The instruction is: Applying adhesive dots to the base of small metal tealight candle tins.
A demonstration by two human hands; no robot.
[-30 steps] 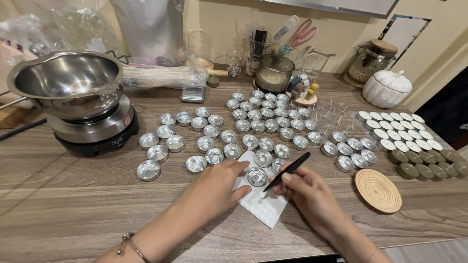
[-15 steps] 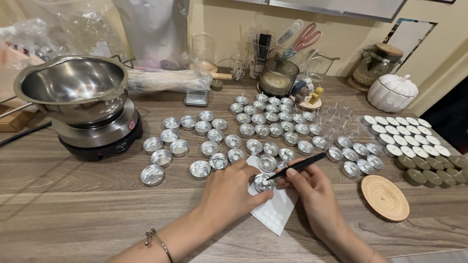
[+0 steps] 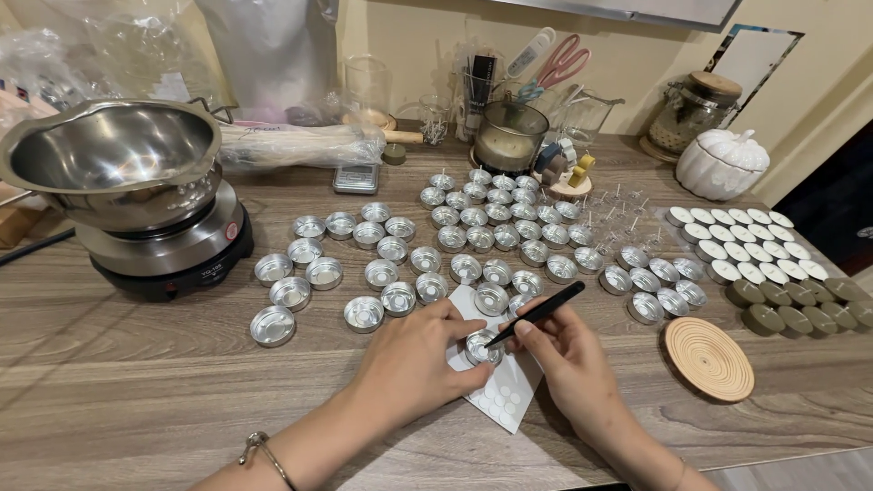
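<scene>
Left hand [image 3: 414, 350] pinches a small metal tealight cup [image 3: 479, 346] by its rim, holding it on a white sticker sheet [image 3: 503, 389] at the near middle of the wooden table [image 3: 136, 391]; right hand [image 3: 559, 350] grips black tweezers [image 3: 536, 314], fingers closed round them, tip pointing down-left into that cup. Rows of empty metal cups [image 3: 382, 271] spread across the far side, with a steel bowl [image 3: 114, 159] on a hotplate [image 3: 173, 255] far left. To the right sit a round wooden coaster [image 3: 707, 357], filled white tealights [image 3: 746, 241] and a white pumpkin jar [image 3: 723, 164].
</scene>
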